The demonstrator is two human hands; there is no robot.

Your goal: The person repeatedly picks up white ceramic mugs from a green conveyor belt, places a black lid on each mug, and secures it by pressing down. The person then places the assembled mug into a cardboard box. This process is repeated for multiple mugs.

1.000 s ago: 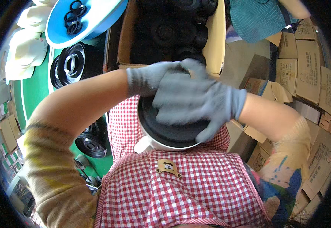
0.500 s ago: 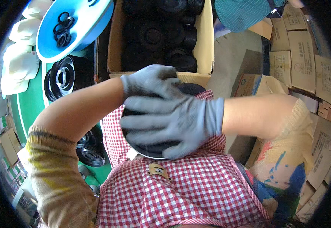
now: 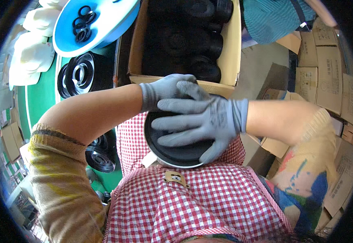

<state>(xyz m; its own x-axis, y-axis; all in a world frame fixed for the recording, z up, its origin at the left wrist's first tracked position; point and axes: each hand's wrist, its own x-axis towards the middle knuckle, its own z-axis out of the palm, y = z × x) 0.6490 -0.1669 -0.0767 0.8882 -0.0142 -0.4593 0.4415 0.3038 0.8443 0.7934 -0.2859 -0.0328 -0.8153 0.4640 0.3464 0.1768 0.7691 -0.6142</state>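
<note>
A round black part (image 3: 178, 154) with a pale lower rim rests against my lap, over the checked apron (image 3: 152, 194). My right hand (image 3: 196, 123), in a grey glove, lies across its black face with fingers spread. At the part's far side, my left hand (image 3: 170, 91), also gloved, has its fingers bent around the edge. The right hand's fingers overlap the left, so part of that grip is hidden. A small white piece (image 3: 149, 159) shows beside the near left rim.
Beyond my hands stands a cardboard box (image 3: 184, 81) full of black round parts. On the green table are a blue basin (image 3: 69, 42) with black rings, black grooved wheels (image 3: 79, 75), and white moulded pieces (image 3: 32, 52). Cartons (image 3: 328, 77) stack at right, near a person's teal clothing (image 3: 271, 20).
My view has shifted, so the scene sits farther right. The right hand has moved a little over the black face, baring more of its near part. The left hand stays at the far edge.
</note>
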